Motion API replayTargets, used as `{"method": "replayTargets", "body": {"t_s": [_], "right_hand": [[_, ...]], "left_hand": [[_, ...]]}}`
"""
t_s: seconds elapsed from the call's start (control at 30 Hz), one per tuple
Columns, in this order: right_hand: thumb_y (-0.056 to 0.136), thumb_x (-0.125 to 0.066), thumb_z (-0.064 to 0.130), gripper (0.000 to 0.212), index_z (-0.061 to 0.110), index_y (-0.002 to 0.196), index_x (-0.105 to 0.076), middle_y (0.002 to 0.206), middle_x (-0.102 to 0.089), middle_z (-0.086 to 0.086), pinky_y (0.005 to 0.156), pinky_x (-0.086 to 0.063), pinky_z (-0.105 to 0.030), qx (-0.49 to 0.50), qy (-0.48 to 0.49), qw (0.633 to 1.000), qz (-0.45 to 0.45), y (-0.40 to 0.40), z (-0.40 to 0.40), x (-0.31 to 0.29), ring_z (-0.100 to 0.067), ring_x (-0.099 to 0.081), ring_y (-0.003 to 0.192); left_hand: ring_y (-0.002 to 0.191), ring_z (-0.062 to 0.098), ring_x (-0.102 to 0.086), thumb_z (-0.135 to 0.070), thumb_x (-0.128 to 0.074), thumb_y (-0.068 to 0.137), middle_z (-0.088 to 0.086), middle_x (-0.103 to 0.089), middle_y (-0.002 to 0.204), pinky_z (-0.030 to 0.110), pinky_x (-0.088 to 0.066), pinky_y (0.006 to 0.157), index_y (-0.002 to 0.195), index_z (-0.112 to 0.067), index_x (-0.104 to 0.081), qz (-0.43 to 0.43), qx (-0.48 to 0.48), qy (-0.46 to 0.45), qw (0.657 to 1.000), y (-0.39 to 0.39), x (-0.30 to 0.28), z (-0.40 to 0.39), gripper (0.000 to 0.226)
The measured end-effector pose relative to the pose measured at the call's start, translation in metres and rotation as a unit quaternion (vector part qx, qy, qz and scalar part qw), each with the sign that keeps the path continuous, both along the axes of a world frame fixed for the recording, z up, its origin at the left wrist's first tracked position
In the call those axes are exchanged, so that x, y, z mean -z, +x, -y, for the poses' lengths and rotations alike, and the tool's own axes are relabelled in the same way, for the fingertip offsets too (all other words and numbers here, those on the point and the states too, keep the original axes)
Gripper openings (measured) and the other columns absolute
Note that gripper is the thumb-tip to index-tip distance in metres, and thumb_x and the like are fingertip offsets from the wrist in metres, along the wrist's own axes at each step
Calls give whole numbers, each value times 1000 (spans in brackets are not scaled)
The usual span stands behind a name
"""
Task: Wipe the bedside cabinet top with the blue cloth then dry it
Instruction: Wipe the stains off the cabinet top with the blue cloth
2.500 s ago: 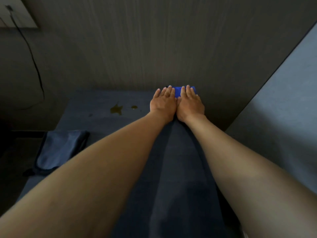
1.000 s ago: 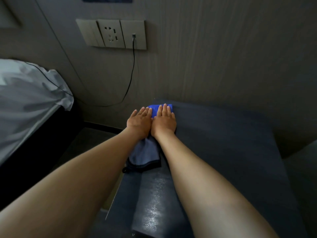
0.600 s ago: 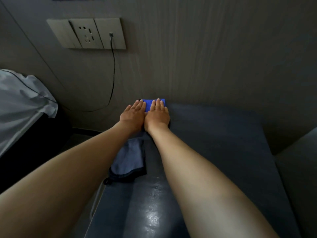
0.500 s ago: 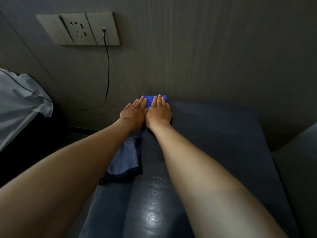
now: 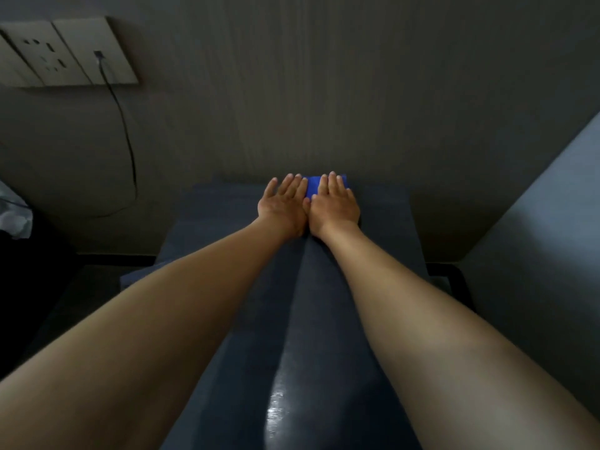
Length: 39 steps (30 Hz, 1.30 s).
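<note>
The blue cloth (image 5: 312,187) lies folded at the far edge of the dark bedside cabinet top (image 5: 383,222), against the wall. My left hand (image 5: 283,206) and my right hand (image 5: 334,204) press flat on it side by side, fingers straight. Only a small strip of cloth shows between and beyond the fingers. A wet sheen glints on the cabinet top near me (image 5: 276,414).
A wall socket panel (image 5: 65,50) with a black cable (image 5: 125,131) plugged in hangs at upper left. White bedding (image 5: 13,216) shows at the left edge. A pale grey surface (image 5: 552,228) rises on the right beside the cabinet.
Both hands have slid the blue cloth rightward along the cabinet's back edge from its left corner. The grey cloth seen at the left edge is now hidden behind my left arm.
</note>
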State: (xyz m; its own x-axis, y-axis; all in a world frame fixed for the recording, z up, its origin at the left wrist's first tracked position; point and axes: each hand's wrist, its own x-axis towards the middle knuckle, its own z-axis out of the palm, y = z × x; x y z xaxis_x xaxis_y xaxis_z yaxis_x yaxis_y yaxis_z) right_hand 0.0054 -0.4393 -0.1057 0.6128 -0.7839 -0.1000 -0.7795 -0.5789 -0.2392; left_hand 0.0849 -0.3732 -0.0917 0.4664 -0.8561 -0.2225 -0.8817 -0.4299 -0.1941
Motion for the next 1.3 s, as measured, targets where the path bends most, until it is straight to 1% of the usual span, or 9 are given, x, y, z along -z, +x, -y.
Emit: {"method": "replayTargets", "body": {"t_s": [0.07, 0.2, 0.37, 0.57, 0.67, 0.73, 0.87, 1.13, 1.3], "right_hand": [[105, -26, 39, 67, 5, 157, -2, 166, 4, -11, 124, -4, -37, 9, -2, 1000, 3, -27, 16, 0, -21, 4, 153], [105, -27, 37, 66, 5, 157, -3, 166, 1, -12, 124, -7, -39, 29, -6, 1000, 7, -69, 42, 0, -22, 2, 153], [105, -28, 36, 65, 4, 157, -3, 166, 1, -13, 123, -11, -41, 52, 2, 998, 19, -111, 61, 2, -24, -1, 153], [106, -29, 33, 65, 5, 157, -1, 166, 1, -14, 123, -10, -43, 57, 17, 998, 17, -117, 63, 1, -27, -3, 153], [105, -29, 35, 66, 4, 157, -2, 166, 0, -14, 124, -10, -43, 55, -19, 998, -20, -112, 58, -1, -27, -3, 153], [105, -28, 35, 66, 3, 157, -2, 166, -2, -14, 124, -9, -43, 41, -36, 998, -37, -103, 51, -1, -26, -1, 153], [105, -26, 35, 65, 2, 156, 0, 166, 3, -15, 124, -4, -41, 5, -22, 999, -34, -59, 19, -3, -25, 3, 153], [105, -24, 35, 65, 3, 156, 1, 166, 6, -12, 124, -1, -38, -73, -7, 997, -11, 62, -86, -2, -23, 6, 153], [105, -24, 34, 65, 3, 157, 1, 166, 8, -12, 123, 0, -37, -116, 8, 993, -15, 99, -137, -5, -21, 7, 153]], "left_hand": [[152, 15, 14, -36, -12, 107, 0, 12, 166, 41, 9, 121, 157, -12, 10, -14, 6, -6, 1000, -25, 1, 18, 60], [152, 15, 12, -34, -8, 106, 1, 11, 167, 41, 8, 121, 157, -11, 9, -10, 26, -14, 1000, -65, 2, 46, 58], [152, 18, 14, -33, -10, 107, 3, 13, 166, 42, 8, 122, 156, -9, 11, -19, 51, -11, 998, -105, 0, 67, 59], [152, 17, 13, -34, -7, 107, 3, 13, 166, 41, 9, 122, 156, -10, 11, -29, 56, -14, 998, -111, -2, 69, 58], [152, 17, 15, -35, -7, 106, 1, 16, 166, 41, 10, 122, 156, -12, 13, -35, 53, -9, 998, -105, -2, 61, 58], [152, 16, 15, -36, -5, 106, 1, 17, 165, 41, 11, 122, 156, -13, 13, -38, 43, -9, 998, -96, -2, 52, 58], [152, 16, 16, -36, -4, 106, -1, 18, 165, 42, 12, 121, 156, -14, 15, -25, 6, 6, 1000, -57, -3, 19, 57], [152, 16, 14, -38, -4, 106, -3, 18, 165, 43, 11, 121, 156, -17, 14, -19, -89, 39, 995, 54, -11, -92, 57], [152, 17, 15, -37, -6, 106, -2, 18, 165, 43, 10, 121, 156, -16, 15, -34, -131, 40, 990, 85, -11, -150, 58]]}}
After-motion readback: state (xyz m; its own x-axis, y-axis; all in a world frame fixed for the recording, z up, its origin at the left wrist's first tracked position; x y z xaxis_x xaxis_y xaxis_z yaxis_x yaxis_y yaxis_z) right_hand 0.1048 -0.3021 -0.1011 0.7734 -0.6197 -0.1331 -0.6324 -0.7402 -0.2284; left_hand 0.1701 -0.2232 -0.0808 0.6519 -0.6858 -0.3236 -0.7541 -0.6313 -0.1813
